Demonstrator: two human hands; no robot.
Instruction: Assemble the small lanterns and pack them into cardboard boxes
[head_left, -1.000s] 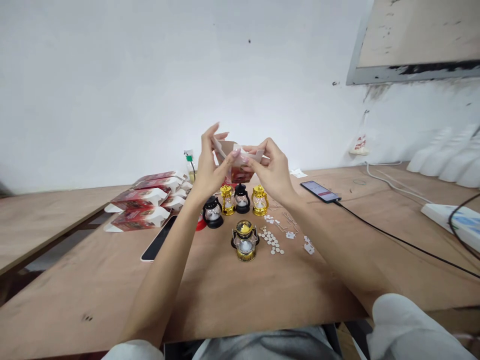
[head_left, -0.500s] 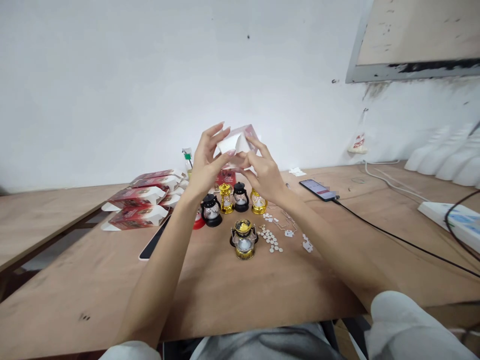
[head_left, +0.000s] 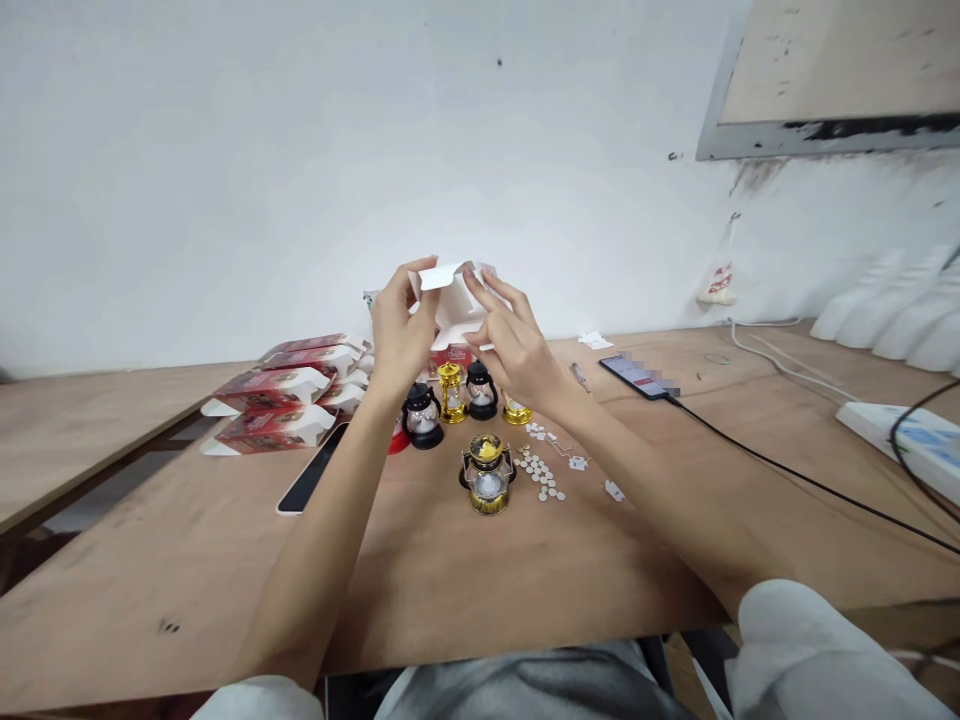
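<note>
A small cardboard box (head_left: pixel 456 302), white inside, is held up above the table with its open end and flaps toward me. My left hand (head_left: pixel 405 325) grips its left side between thumb and fingers. On the right side, my right hand (head_left: pixel 510 335) holds the box, its fingers at the flap and lower edge. Below my hands a gold and black mini lantern (head_left: pixel 487 478) stands upright. Behind it are black lanterns (head_left: pixel 424 418) and gold lanterns (head_left: pixel 452 395), plus a red one (head_left: pixel 397 436) partly hidden by my left arm.
Several red and white boxes (head_left: pixel 270 428) lie at the left beside a dark phone (head_left: pixel 311 475). Button cells (head_left: pixel 541 474) and small white tags (head_left: pixel 577 463) are scattered right of the front lantern. A charging phone (head_left: pixel 637 378), its cable and a power strip (head_left: pixel 900 440) lie farther right.
The box has turned so its open end and white inside now face me. My left hand has shifted slightly left and down, and the right-hand fingers have moved along the flap.
</note>
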